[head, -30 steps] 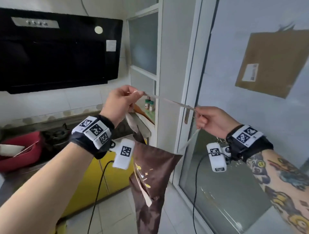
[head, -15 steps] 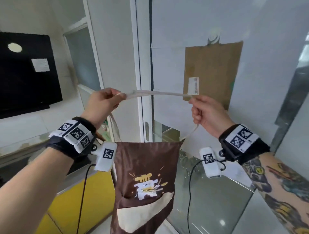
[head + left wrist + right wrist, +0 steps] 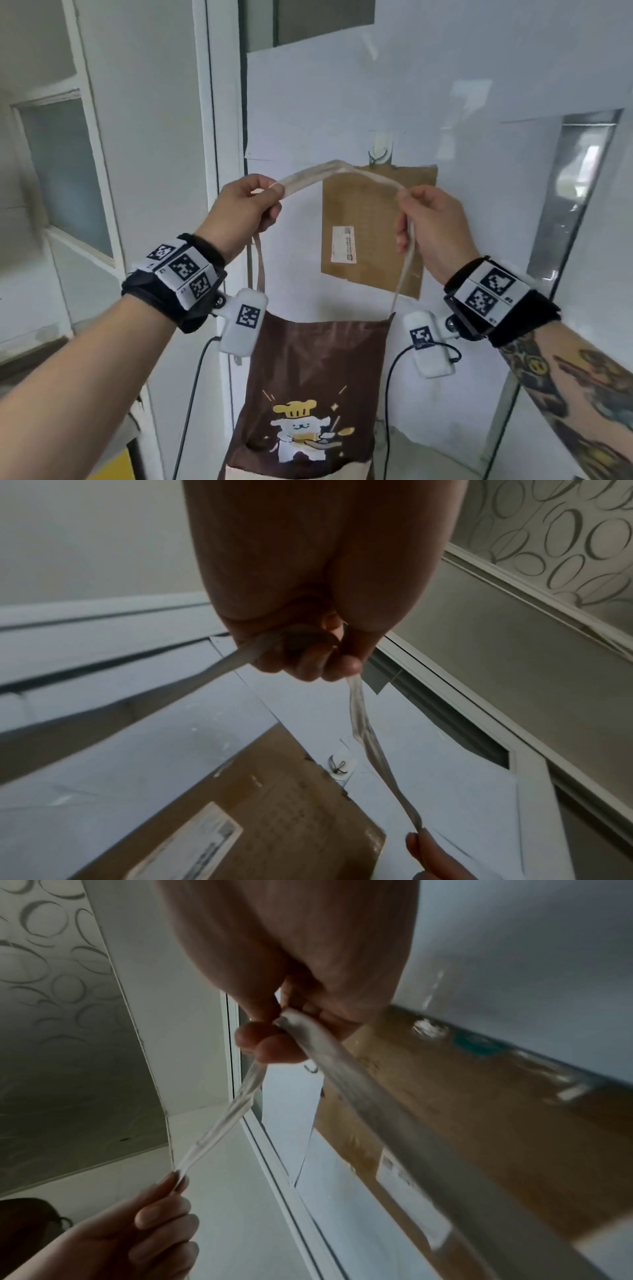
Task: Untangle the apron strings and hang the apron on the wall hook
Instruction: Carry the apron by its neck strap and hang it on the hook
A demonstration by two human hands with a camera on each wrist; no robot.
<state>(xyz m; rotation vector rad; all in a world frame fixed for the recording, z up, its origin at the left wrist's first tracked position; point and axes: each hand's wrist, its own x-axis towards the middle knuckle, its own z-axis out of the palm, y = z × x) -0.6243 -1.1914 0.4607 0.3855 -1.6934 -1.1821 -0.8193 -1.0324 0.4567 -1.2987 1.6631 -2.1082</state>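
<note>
A brown apron (image 3: 308, 383) with a cartoon chef print hangs from its pale neck strap (image 3: 342, 169). My left hand (image 3: 245, 205) pinches the strap at its left end and my right hand (image 3: 426, 219) pinches it at the right, so the strap arches between them. A small metal wall hook (image 3: 379, 154) sits on the white wall just above the top of the arch. In the left wrist view the strap (image 3: 369, 745) runs from my left hand (image 3: 322, 656) past the hook (image 3: 337, 764). In the right wrist view my right hand (image 3: 274, 1037) grips the strap (image 3: 232, 1110).
A brown cardboard sheet (image 3: 373, 229) with a white label is stuck to the wall under the hook, behind the strap. A white door frame (image 3: 222, 137) runs down the left. A glass panel (image 3: 575, 192) stands at the right. Yellow cabinet corner (image 3: 113, 466) at bottom left.
I have turned right, away from the stove, to face the wall. Both hands have lifted the strap and brought it up close under the hook; the apron now hangs flat.
</note>
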